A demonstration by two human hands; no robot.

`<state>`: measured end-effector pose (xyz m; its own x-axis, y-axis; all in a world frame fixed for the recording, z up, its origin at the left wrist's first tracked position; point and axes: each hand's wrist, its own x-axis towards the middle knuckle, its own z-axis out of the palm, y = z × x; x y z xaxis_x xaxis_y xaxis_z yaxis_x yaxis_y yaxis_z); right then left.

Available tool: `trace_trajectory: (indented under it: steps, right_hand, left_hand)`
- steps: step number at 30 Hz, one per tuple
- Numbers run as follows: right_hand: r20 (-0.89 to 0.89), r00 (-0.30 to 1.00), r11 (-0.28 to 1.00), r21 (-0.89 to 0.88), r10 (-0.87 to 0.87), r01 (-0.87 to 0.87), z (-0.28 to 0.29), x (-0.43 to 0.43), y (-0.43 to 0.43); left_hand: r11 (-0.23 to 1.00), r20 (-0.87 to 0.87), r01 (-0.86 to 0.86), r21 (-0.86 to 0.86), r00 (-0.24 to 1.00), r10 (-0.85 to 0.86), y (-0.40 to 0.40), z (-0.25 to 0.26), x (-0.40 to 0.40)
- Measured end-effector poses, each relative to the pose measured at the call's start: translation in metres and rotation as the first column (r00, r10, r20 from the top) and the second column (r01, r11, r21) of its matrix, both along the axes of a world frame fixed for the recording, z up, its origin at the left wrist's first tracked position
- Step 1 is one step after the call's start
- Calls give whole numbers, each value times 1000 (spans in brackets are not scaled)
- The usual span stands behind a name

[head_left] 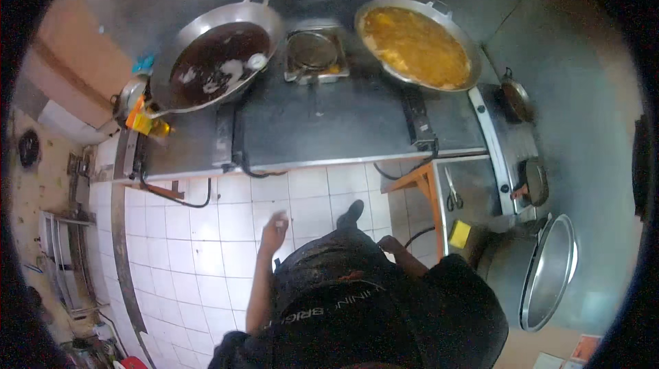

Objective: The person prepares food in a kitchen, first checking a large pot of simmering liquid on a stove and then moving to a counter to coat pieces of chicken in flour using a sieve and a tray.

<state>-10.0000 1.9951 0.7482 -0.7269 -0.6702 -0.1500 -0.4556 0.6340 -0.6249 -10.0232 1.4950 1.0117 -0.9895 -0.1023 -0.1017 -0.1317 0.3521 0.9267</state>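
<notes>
My left hand [276, 226] hangs over the white floor tiles, in front of my body. A small pale patch shows at its blurred fingers, and I cannot tell whether it is something held. Close to my right hip is my right hand [392, 245], its fingers partly hidden beside my dark clothing. Ahead of me, a large wok of dark liquid [221, 65] stands at the left of the dark counter [329, 116], with pale foam and a small round white thing at its rim. Another large wok [476, 62] at the right holds bubbling golden-brown liquid. Neither hand touches the woks.
Between the woks sits a square burner [312, 52]. An orange-and-yellow package [141, 119] lies by the left wok's handle. Scissors [453, 191] and a yellow sponge [460, 234] are on the right side surface, near a large metal pot lid [548, 274]. Hoses hang below the counter's front edge.
</notes>
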Motion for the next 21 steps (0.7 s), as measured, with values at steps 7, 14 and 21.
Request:
trace_trajectory:
  steps: [7,14,21]
  right_hand:
    - [127,992,795,600,11,-86,-16,98,-251]
    - [266,959,863,459,92,-211,48,180,-538]
    - [334,938,696,652,93,-301,20,216,-833]
  left_hand:
    - [926,478,-221,307,877,51,-241,-225,417]
    - [377,823,-881,286,427,374,-438,-181,595]
    - [109,735,-906,409,398,549,-694,-198,662]
